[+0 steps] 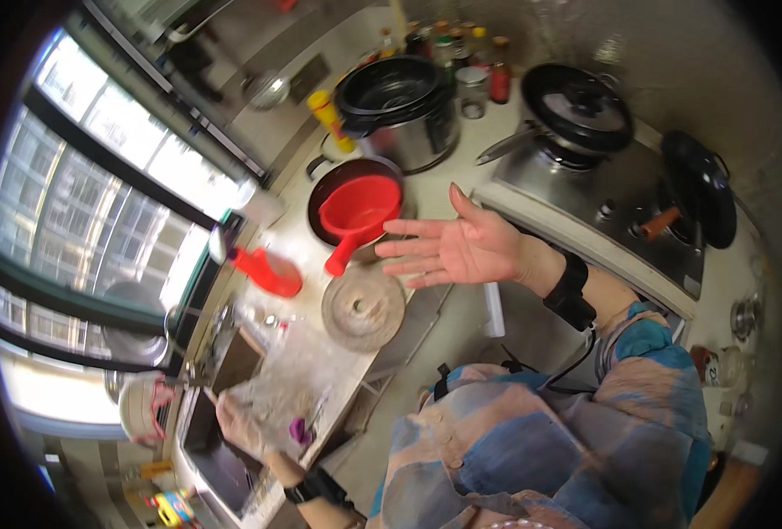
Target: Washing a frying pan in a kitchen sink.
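My right hand [457, 250] is held palm up with the fingers apart and nothing in it. Just beyond its fingertips, a red plastic ladle [359, 205] rests in a dark pot [318, 192]. Beside the pot on the counter lies a round, worn disc [363, 311] with a small central hole. My left hand [240, 423] is over the edge of the sink [215, 456]. Its fingers look curled, but blur hides whether they hold anything. A small purple item [299, 432] lies on the counter near that hand.
A red spray bottle [268, 272] is by the window. An open electric cooker pot [397, 109], a glass jar [473, 92] and several bottles stand farther back. On the right, a gas stove [602, 211] bears a lidded pan [576, 109]; its handle [506, 147] sticks out over the counter.
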Tool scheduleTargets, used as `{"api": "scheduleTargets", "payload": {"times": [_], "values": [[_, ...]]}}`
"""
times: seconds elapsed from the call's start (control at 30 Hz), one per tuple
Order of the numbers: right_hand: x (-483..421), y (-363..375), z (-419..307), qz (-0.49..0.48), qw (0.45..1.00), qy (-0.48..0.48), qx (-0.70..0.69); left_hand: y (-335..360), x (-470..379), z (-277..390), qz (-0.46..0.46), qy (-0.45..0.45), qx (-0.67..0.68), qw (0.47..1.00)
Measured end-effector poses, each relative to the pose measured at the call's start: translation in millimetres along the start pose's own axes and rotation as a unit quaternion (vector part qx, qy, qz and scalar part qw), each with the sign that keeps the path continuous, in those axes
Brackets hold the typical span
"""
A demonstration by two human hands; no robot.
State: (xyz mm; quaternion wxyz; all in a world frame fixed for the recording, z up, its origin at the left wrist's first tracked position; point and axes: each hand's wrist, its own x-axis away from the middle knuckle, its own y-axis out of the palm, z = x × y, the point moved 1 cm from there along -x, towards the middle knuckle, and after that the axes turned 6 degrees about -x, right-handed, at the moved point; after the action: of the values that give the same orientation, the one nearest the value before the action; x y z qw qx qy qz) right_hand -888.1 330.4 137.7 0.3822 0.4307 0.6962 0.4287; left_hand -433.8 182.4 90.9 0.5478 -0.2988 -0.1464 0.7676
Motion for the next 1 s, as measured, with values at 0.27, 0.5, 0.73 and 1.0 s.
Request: {"api": "scheduleTargets", "payload": {"times": [0.27, 0.5, 0.73, 1.0], "values": [[76, -39, -126, 0.306, 0.828, -0.264, 0.388, -1, 23, 23, -0.007, -0.077, 0.044, 0.996], [175, -105, -309, 0.626, 0.155, -0.245, 0.724, 18, 43, 66, 0.013, -0.052, -0.033, 0.998], [180, -131, -352, 0.754, 0.129, 0.017, 0.644, 38, 53, 70, -0.001, -0.064, -0.012, 0.998], [182, -157, -376, 0.746, 0.148, 0.095, 0.642, 45, 61, 71, 0.003, -0.076, -0.001, 0.997]]}}
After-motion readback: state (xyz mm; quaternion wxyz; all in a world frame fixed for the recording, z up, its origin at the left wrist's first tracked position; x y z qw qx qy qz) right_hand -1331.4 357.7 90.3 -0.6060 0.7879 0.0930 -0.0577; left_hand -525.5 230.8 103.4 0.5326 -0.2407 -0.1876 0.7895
